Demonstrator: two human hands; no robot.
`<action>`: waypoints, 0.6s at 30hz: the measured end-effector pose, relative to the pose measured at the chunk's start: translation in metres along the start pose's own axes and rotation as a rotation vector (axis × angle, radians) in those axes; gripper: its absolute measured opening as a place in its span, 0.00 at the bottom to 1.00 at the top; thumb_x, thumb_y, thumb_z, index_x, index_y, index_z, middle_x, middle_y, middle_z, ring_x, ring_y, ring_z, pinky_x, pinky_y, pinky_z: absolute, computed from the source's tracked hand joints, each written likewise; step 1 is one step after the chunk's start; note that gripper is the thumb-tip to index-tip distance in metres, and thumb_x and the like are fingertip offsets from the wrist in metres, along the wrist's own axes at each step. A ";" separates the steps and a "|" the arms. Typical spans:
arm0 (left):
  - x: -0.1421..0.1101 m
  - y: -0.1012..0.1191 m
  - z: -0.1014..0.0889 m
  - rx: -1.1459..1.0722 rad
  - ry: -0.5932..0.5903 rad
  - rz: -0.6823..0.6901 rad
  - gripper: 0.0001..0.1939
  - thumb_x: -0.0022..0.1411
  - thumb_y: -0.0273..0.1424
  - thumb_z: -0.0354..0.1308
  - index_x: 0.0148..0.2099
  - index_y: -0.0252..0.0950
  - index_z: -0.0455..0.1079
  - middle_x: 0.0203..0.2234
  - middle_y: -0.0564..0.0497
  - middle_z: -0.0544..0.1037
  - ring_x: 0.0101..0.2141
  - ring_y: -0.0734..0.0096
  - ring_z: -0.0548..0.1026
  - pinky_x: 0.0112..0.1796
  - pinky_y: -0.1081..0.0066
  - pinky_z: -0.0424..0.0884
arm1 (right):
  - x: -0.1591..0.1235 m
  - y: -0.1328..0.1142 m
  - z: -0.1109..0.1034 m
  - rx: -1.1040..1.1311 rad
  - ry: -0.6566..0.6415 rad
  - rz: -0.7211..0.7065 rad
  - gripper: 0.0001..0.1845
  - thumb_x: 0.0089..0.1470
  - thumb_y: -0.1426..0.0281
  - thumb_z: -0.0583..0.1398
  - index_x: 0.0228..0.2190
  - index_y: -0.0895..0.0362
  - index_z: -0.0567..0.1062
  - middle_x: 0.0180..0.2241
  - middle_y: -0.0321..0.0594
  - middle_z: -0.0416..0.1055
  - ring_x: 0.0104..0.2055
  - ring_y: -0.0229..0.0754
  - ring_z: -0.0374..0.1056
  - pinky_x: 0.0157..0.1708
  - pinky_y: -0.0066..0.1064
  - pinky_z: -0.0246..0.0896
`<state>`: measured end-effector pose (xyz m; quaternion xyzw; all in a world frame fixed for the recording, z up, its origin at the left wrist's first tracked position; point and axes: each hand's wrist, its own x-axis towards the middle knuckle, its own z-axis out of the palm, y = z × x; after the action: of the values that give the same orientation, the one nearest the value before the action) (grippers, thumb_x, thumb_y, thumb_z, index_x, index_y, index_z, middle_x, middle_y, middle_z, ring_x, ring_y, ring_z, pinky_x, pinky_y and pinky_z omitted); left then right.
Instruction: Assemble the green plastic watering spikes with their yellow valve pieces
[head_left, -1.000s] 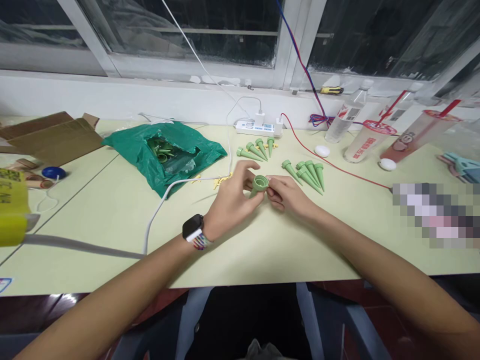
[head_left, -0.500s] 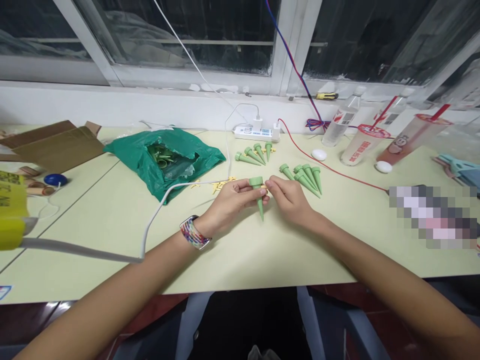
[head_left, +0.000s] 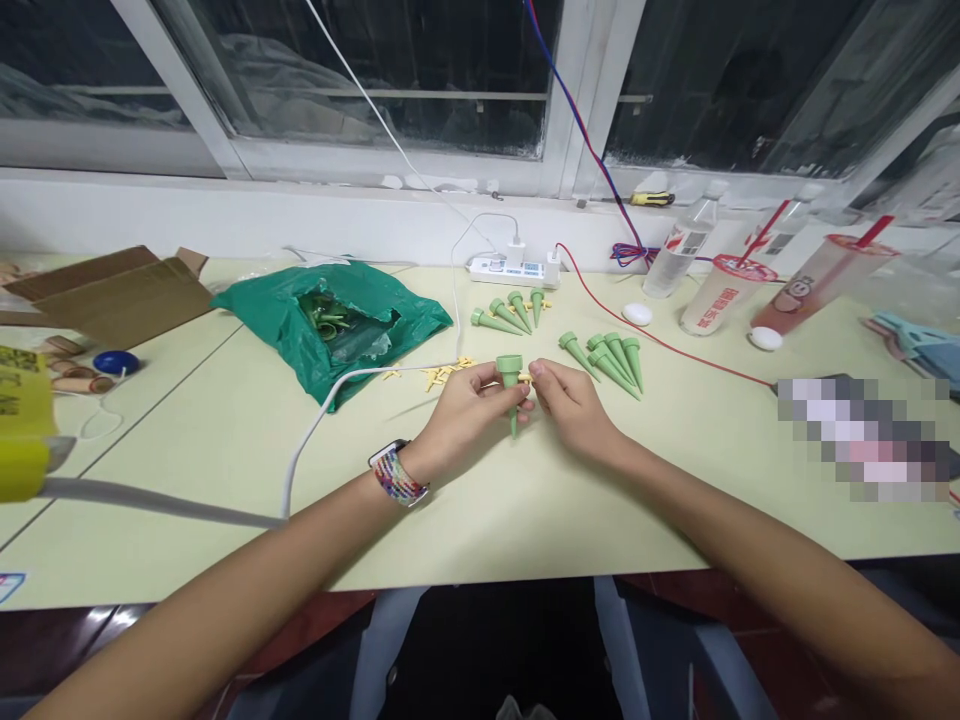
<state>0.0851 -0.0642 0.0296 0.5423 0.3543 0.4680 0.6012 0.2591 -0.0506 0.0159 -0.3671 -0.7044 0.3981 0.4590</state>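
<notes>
My left hand [head_left: 465, 415] is closed around a green plastic cone spike [head_left: 511, 385], held point down just above the table. My right hand [head_left: 574, 405] pinches a small yellow piece [head_left: 526, 377] against the side of the spike's collar. Both hands meet at the middle of the pale green table [head_left: 187, 430]. Several loose yellow pieces [head_left: 442, 372] lie just left of my left hand.
Two groups of green spikes [head_left: 611, 358] [head_left: 510, 310] lie beyond my hands. A green plastic bag [head_left: 337, 320] of parts sits left, with a cardboard box [head_left: 112, 290] further left. A white cable [head_left: 315, 420], power strip [head_left: 514, 268], drink cups [head_left: 720, 295] and a bottle [head_left: 679, 255] stand behind.
The spike went from lying with its open collar towards me to standing point down in my left hand. My right fingers stayed at its collar with the yellow piece.
</notes>
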 end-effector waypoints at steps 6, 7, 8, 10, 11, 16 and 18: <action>-0.001 0.000 -0.004 0.405 0.127 0.152 0.11 0.61 0.36 0.68 0.34 0.33 0.74 0.25 0.51 0.79 0.29 0.67 0.80 0.30 0.71 0.69 | 0.004 0.006 0.003 0.340 -0.084 0.195 0.29 0.64 0.43 0.58 0.25 0.51 0.59 0.21 0.26 0.46 0.22 0.35 0.41 0.23 0.31 0.40; -0.001 0.000 -0.004 0.420 0.132 0.152 0.11 0.61 0.36 0.68 0.34 0.34 0.74 0.25 0.50 0.79 0.29 0.66 0.80 0.30 0.71 0.69 | 0.004 0.006 0.003 0.340 -0.086 0.195 0.29 0.65 0.44 0.58 0.25 0.52 0.59 0.21 0.26 0.46 0.22 0.35 0.41 0.23 0.31 0.40; -0.001 0.001 -0.004 0.416 0.127 0.145 0.12 0.61 0.37 0.68 0.34 0.33 0.74 0.26 0.50 0.79 0.30 0.66 0.80 0.30 0.71 0.69 | 0.003 0.005 0.003 0.307 -0.075 0.173 0.28 0.66 0.45 0.58 0.25 0.52 0.59 0.21 0.27 0.48 0.22 0.35 0.43 0.23 0.31 0.41; 0.000 0.003 -0.003 0.344 0.090 0.102 0.13 0.62 0.38 0.68 0.34 0.33 0.74 0.26 0.49 0.80 0.31 0.66 0.80 0.31 0.70 0.70 | 0.002 0.002 0.001 0.174 -0.034 0.082 0.27 0.70 0.48 0.54 0.25 0.52 0.60 0.21 0.29 0.54 0.23 0.36 0.48 0.26 0.31 0.46; 0.000 0.003 -0.003 0.273 0.058 0.064 0.14 0.62 0.38 0.68 0.33 0.32 0.74 0.26 0.49 0.79 0.30 0.66 0.80 0.32 0.70 0.72 | 0.001 0.001 0.001 0.097 -0.018 0.034 0.27 0.71 0.49 0.52 0.25 0.53 0.61 0.21 0.30 0.57 0.24 0.37 0.52 0.27 0.32 0.48; 0.000 0.001 -0.001 -0.055 -0.042 -0.096 0.16 0.64 0.40 0.67 0.35 0.32 0.73 0.31 0.49 0.78 0.26 0.68 0.79 0.30 0.66 0.76 | -0.001 -0.003 -0.004 -0.187 -0.071 -0.085 0.19 0.75 0.58 0.49 0.30 0.52 0.64 0.24 0.34 0.72 0.30 0.42 0.66 0.36 0.34 0.57; 0.001 0.000 -0.002 -0.045 -0.052 -0.097 0.15 0.65 0.39 0.66 0.35 0.32 0.72 0.32 0.49 0.78 0.25 0.70 0.79 0.28 0.68 0.74 | -0.001 -0.001 -0.006 -0.264 -0.081 -0.099 0.16 0.74 0.61 0.50 0.32 0.51 0.64 0.28 0.36 0.75 0.32 0.44 0.68 0.36 0.35 0.57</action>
<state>0.0833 -0.0630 0.0288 0.5228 0.3539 0.4319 0.6441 0.2648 -0.0511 0.0180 -0.3728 -0.7857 0.2933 0.3970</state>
